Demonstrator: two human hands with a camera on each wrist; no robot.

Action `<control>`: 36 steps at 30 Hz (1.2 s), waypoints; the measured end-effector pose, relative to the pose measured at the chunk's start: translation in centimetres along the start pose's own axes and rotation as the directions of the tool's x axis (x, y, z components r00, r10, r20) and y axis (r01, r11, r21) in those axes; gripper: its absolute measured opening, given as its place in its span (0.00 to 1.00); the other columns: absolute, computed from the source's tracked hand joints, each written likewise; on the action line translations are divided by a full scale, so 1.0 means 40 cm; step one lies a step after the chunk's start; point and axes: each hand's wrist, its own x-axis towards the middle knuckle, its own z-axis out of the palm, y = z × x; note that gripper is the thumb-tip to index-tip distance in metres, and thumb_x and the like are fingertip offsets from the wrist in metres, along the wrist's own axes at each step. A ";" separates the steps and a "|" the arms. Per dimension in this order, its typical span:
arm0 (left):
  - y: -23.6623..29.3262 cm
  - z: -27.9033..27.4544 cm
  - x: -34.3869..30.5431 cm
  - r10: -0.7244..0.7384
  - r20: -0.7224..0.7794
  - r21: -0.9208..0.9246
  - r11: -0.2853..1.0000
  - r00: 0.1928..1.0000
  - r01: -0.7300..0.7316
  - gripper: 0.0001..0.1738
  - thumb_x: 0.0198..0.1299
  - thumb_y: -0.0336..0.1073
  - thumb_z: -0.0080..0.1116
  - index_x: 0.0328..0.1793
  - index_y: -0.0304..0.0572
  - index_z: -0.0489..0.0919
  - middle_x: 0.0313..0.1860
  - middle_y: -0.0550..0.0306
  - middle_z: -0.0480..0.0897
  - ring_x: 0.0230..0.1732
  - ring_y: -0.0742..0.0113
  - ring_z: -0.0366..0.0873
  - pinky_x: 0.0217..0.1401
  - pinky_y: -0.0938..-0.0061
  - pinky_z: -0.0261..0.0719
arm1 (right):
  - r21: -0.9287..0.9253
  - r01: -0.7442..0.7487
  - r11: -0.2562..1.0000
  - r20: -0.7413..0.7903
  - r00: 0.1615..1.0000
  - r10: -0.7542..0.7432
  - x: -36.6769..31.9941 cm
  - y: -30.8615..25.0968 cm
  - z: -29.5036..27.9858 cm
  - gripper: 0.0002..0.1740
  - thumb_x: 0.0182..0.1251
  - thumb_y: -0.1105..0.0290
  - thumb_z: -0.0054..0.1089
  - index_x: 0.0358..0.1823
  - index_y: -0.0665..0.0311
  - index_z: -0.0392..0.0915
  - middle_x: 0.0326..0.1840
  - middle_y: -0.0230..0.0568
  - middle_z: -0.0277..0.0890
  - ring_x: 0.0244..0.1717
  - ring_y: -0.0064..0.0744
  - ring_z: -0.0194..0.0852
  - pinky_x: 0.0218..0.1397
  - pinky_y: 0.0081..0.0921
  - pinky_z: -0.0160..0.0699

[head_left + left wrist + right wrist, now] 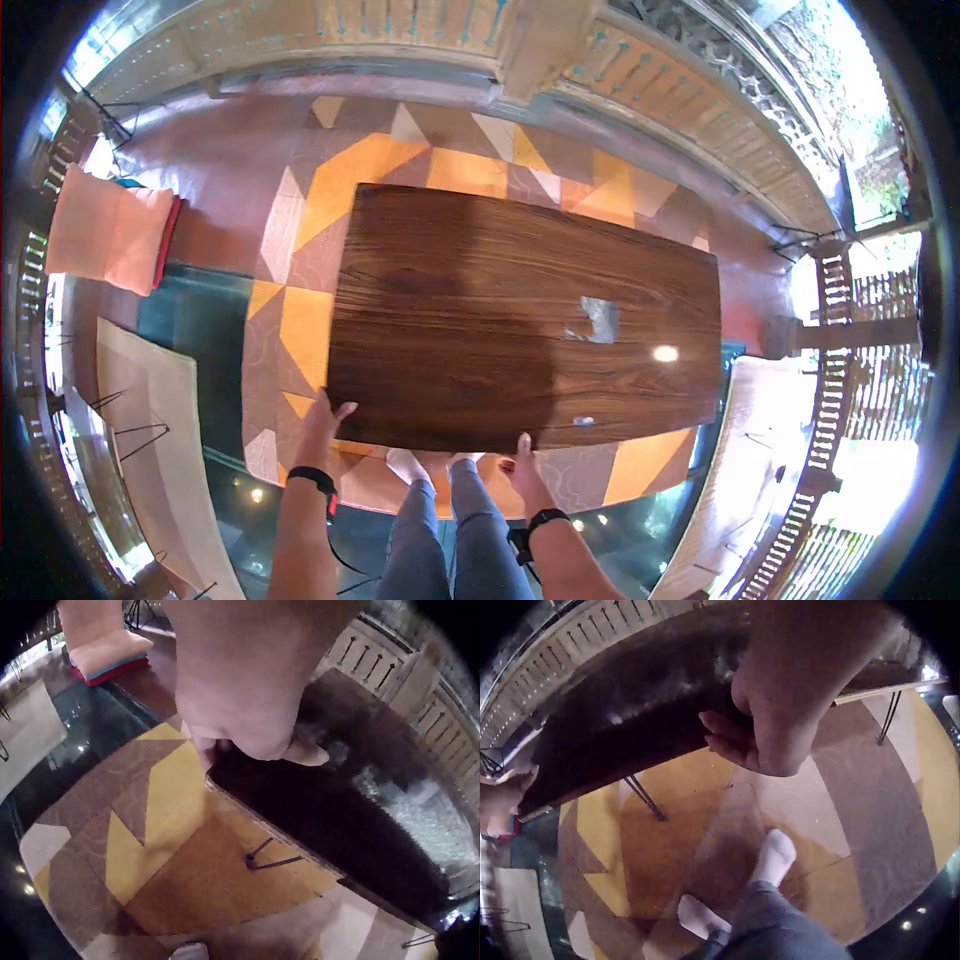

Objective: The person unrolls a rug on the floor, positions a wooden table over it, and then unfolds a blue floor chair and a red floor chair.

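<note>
A dark brown wooden table [450,300] with thin metal legs [645,799] stands in front of me. At its near left corner, my left hand [322,425] grips the tabletop, thumb over the top and fingers at the side edge. The left wrist view shows this hand [240,727] from behind, its fingers partly hidden at the corner. By the middle of the near edge is my right hand [525,475], thumb raised and overlapping the edge. In the right wrist view that hand [772,739] has loosely curled fingers in front of the edge, holding nothing visible.
Beneath the table lies a patterned rug [305,330] in orange, brown and cream. Pale mats [160,420] lie to both sides, and cushions [110,225] are stacked at the left. A wooden railing [400,35] runs along the back. A pale shiny patch [598,320] shows on the tabletop.
</note>
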 end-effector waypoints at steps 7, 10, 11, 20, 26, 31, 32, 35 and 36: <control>-0.038 0.068 -0.002 0.049 -0.207 0.042 0.998 0.977 -0.042 0.43 0.49 0.56 0.57 0.65 0.38 0.55 0.54 0.34 0.68 0.54 0.40 0.67 0.55 0.58 0.66 | -0.004 -0.200 0.980 0.158 0.967 0.199 -0.029 -0.008 0.016 0.38 0.56 0.33 0.39 0.49 0.63 0.64 0.33 0.43 0.76 0.30 0.34 0.75 0.36 0.27 0.74; 0.084 0.094 -0.075 0.143 -0.403 0.327 0.945 0.904 -0.004 0.41 0.51 0.52 0.56 0.67 0.45 0.54 0.63 0.37 0.58 0.62 0.40 0.57 0.62 0.54 0.56 | -0.186 -0.176 0.967 0.300 0.927 0.226 -0.041 -0.040 -0.015 0.38 0.58 0.36 0.41 0.48 0.69 0.66 0.36 0.46 0.77 0.36 0.35 0.77 0.35 0.31 0.76; 0.136 0.111 -0.104 0.254 -0.404 0.340 0.933 0.879 -0.113 0.40 0.51 0.51 0.56 0.68 0.47 0.54 0.65 0.38 0.54 0.64 0.40 0.53 0.64 0.53 0.53 | -0.303 -0.076 0.950 0.258 0.953 0.159 -0.041 -0.043 -0.029 0.37 0.58 0.37 0.41 0.49 0.68 0.66 0.36 0.47 0.77 0.38 0.37 0.77 0.36 0.32 0.76; 0.732 0.437 -0.389 0.677 0.208 0.162 0.688 0.706 -0.708 0.50 0.38 0.49 0.66 0.69 0.55 0.53 0.70 0.41 0.44 0.71 0.45 0.38 0.70 0.52 0.37 | -0.524 0.413 0.745 -0.205 0.788 -0.581 0.149 -0.156 -0.758 0.20 0.62 0.60 0.51 0.50 0.62 0.62 0.27 0.39 0.70 0.29 0.29 0.71 0.31 0.24 0.71; 1.029 0.635 -0.520 0.535 0.485 0.419 0.552 0.692 -0.721 0.55 0.40 0.45 0.66 0.70 0.77 0.41 0.71 0.39 0.31 0.67 0.24 0.37 0.60 0.35 0.51 | -0.833 0.280 0.478 -0.279 0.533 -0.799 0.093 -0.495 -1.147 0.28 0.54 0.67 0.54 0.58 0.63 0.58 0.52 0.54 0.62 0.52 0.51 0.64 0.53 0.40 0.65; 1.025 0.734 -0.511 0.474 0.412 0.701 0.381 0.779 -0.603 0.51 0.50 0.30 0.55 0.70 0.82 0.36 0.70 0.37 0.29 0.65 0.22 0.40 0.59 0.36 0.53 | -0.822 0.266 0.504 -0.252 0.623 -0.741 0.242 -0.596 -1.243 0.33 0.58 0.55 0.51 0.60 0.67 0.57 0.57 0.61 0.60 0.57 0.55 0.60 0.57 0.40 0.62; 1.025 0.735 -0.509 0.472 0.414 0.702 0.379 0.779 -0.603 0.51 0.50 0.30 0.55 0.70 0.82 0.36 0.70 0.37 0.30 0.65 0.22 0.40 0.59 0.36 0.53 | -0.783 0.251 0.569 -0.263 0.695 -0.669 0.263 -0.610 -1.237 0.33 0.59 0.52 0.50 0.58 0.68 0.59 0.56 0.62 0.62 0.57 0.55 0.61 0.57 0.40 0.62; 1.023 0.736 -0.513 0.475 0.416 0.698 0.380 0.775 -0.607 0.51 0.50 0.30 0.54 0.69 0.83 0.35 0.70 0.37 0.31 0.65 0.22 0.41 0.59 0.36 0.54 | -0.672 0.213 0.709 -0.313 0.786 -0.533 0.308 -0.625 -1.219 0.33 0.58 0.45 0.48 0.51 0.69 0.65 0.48 0.60 0.70 0.53 0.55 0.65 0.56 0.40 0.63; 1.022 0.736 -0.509 0.483 0.415 0.695 0.380 0.771 -0.611 0.51 0.50 0.30 0.54 0.69 0.83 0.35 0.70 0.37 0.31 0.65 0.22 0.41 0.59 0.36 0.55 | -0.694 0.216 0.687 -0.309 0.772 -0.555 0.284 -0.634 -1.208 0.35 0.59 0.43 0.44 0.49 0.72 0.66 0.46 0.61 0.70 0.51 0.57 0.66 0.55 0.42 0.64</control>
